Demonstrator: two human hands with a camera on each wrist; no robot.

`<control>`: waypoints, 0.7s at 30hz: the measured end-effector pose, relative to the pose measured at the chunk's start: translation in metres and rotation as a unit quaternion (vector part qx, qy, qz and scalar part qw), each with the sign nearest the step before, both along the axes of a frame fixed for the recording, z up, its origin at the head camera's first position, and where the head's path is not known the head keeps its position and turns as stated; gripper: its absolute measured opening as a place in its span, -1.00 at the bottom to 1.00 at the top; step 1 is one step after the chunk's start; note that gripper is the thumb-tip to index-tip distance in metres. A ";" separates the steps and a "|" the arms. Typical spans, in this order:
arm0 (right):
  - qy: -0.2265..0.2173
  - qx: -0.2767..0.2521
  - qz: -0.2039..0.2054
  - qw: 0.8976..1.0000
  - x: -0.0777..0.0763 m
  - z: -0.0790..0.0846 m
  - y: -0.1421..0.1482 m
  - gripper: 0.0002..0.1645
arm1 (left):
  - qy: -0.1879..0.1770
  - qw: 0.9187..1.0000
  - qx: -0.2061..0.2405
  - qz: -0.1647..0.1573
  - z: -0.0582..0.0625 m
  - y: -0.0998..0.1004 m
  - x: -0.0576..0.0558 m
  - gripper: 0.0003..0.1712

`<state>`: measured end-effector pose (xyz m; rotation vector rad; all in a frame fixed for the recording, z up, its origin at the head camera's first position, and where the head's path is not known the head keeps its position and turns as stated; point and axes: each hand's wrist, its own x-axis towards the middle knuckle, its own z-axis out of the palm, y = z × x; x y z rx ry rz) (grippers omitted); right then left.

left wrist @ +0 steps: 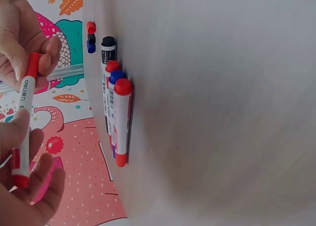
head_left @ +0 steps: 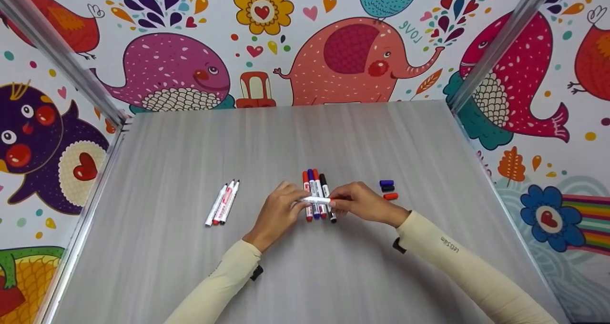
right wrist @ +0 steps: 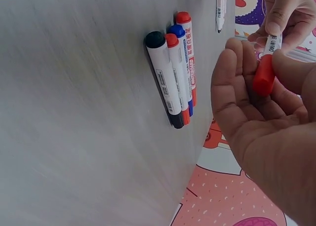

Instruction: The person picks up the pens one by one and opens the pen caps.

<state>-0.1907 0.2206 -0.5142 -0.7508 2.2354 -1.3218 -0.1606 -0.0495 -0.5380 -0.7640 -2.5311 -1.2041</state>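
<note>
A red-capped whiteboard marker [head_left: 315, 200] is held level between both hands. My left hand [head_left: 278, 211] grips its white barrel near the red end. At the other end, my right hand [head_left: 366, 204] pinches the red cap [right wrist: 264, 77] between thumb and fingers; the cap sits on the barrel. Beneath the hands lie several capped markers side by side on the table: a black marker [left wrist: 109, 50], a blue marker [right wrist: 179, 44] and red ones, among them a red marker [left wrist: 122, 120]. The hands partly cover this row in the head view.
Left of the hands, several uncapped markers [head_left: 224, 205] lie together on the grey table [head_left: 167, 162]. To the right are three loose caps: a blue cap [head_left: 386, 183], a black cap [head_left: 388, 189] and a red cap [head_left: 391, 196]. Patterned walls [head_left: 267, 43] border the table.
</note>
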 end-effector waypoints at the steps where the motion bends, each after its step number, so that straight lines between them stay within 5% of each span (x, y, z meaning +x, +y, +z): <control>1: 0.001 -0.001 0.000 1.000 0.000 0.000 0.000 -0.73 | 0.006 1.000 -0.004 0.001 0.000 0.000 0.001 -0.79; 9: 0.021 -0.002 -0.016 1.000 0.003 0.002 -0.001 -0.73 | 0.049 0.998 -0.031 0.010 0.000 0.003 0.002 -0.81; 15: 0.108 0.011 -0.023 0.994 0.007 0.002 -0.004 -0.80 | 0.068 0.996 -0.059 0.012 0.003 0.005 0.000 -0.85; 21: 0.194 0.039 -0.014 0.980 0.009 -0.001 -0.007 -0.86 | 0.050 0.997 -0.055 0.011 0.006 0.005 0.000 -0.86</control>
